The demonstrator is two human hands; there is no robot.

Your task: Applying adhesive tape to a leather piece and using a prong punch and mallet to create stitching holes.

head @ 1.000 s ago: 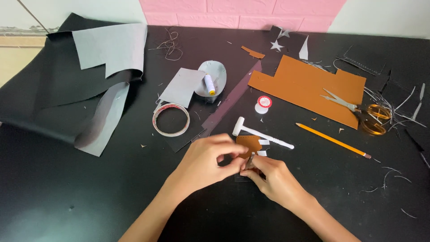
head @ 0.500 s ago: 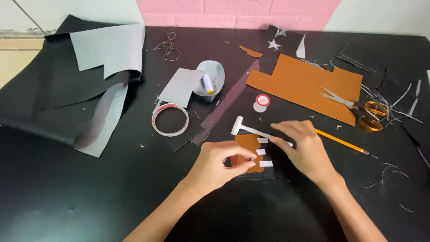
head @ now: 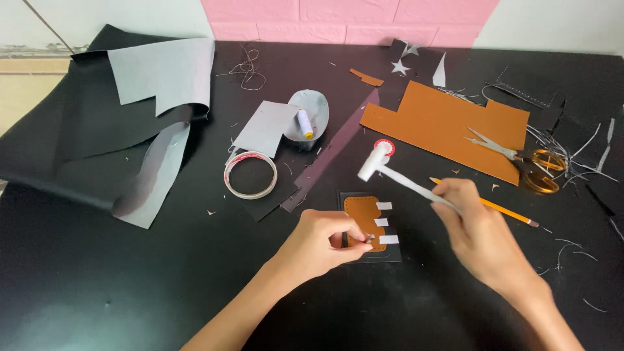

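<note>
The left hand (head: 322, 244) pinches a small punch (head: 354, 239) upright on the brown leather piece (head: 364, 218), while the right hand (head: 478, 224) grips the white hammer (head: 396, 175) raised above it.

You have two hands in view, the left hand (head: 322, 244) and the right hand (head: 478, 227). You can count one white hammer (head: 396, 174), one small brown leather piece (head: 364, 218) with three white tabs (head: 383, 222), one tape roll (head: 250, 174), one pair of scissors (head: 520, 156), one pencil (head: 504, 211) and one thread spool (head: 304, 123).
</note>
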